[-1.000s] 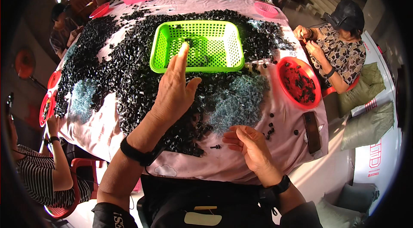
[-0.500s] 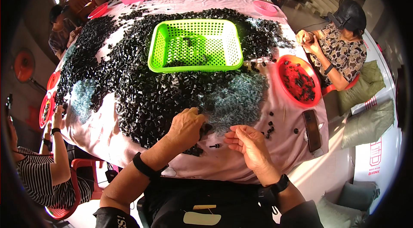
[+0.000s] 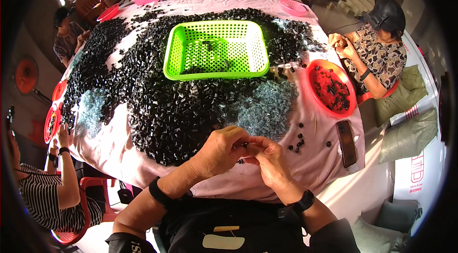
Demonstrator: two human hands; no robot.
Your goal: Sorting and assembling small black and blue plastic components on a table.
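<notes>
My left hand [image 3: 220, 152] and my right hand [image 3: 273, 161] meet over the near edge of the cloth, fingertips pinched together. A small black plastic piece [image 3: 245, 144] shows between them; the fingers cover most of it. Just beyond lies a broad heap of small black plastic parts [image 3: 164, 117]. To its right is a mound of small clear bluish pieces [image 3: 268, 110], close past my fingertips. Behind the heap sits a bright green slotted basket [image 3: 217, 77] with a few black bits inside.
At the right stand a red bowl [image 3: 354, 104] of black parts and a dark phone [image 3: 346, 144]. Loose black pieces [image 3: 299, 142] dot the pink cloth [image 3: 315, 167]. Co-workers sit at both sides, one in a patterned shirt [image 3: 379, 57]. Blue and pink baskets stand farther back.
My left hand has come back from the heap and moved right to meet my right hand. The right hand has closed in, and a black piece now shows between the fingers.
</notes>
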